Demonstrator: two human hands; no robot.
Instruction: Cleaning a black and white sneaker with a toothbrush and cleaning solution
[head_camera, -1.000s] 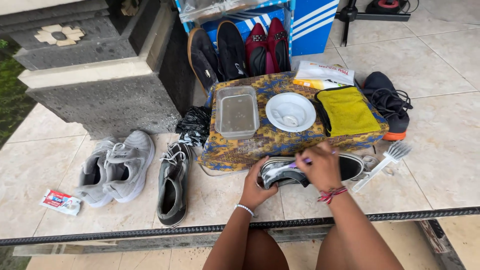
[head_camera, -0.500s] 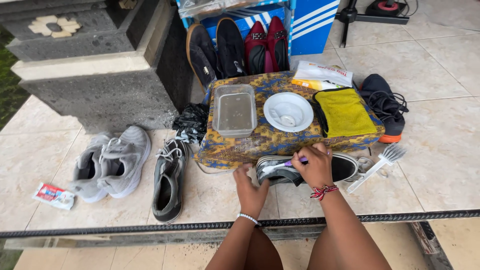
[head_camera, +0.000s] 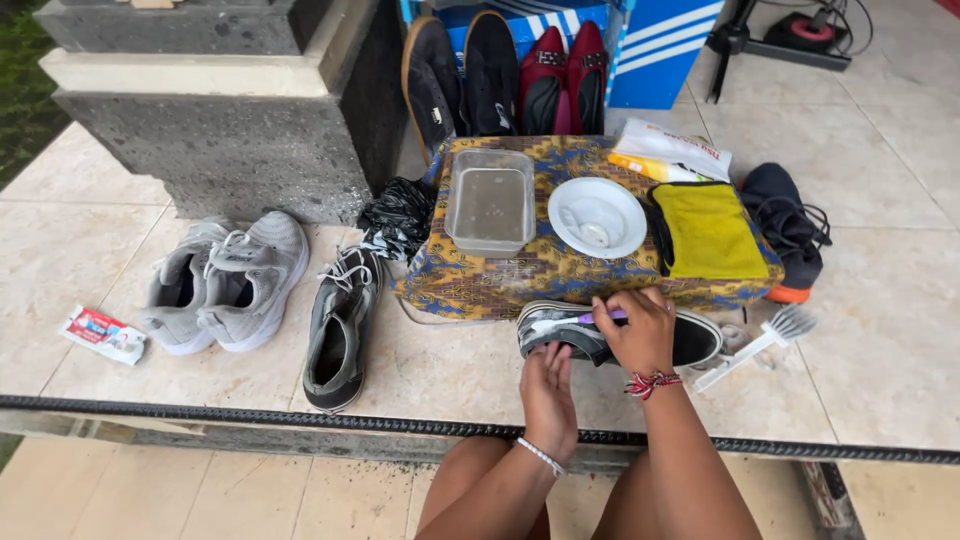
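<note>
Before the patterned box (head_camera: 560, 270), one black shoe (head_camera: 690, 340) steadied by left hand (head_camera: 550, 385), right hand (head_camera: 640, 330) gripping one purple toothbrush (head_camera: 600, 318), two grey sneakers (head_camera: 225, 280) left, one white bowl (head_camera: 597, 217) atop, tiled floor (head_camera: 880, 330).

Bare forearms; slim silver bracelet on left wrist, red woven string band on right.

One view only, head-worn, looking steeply down and forward over the wearer's own knees and forearms, which enter from the bottom edge. Near range: the left hand (head_camera: 548, 385) and right hand (head_camera: 638, 330) sit low of centre, close to the lens. Tiled floor (head_camera: 880, 330) fills most of the frame; a stone pillar (head_camera: 230, 130) stands upper left, a blue box (head_camera: 655, 50) at the top edge. Horizon not in view. No second view to share ground with.
</note>
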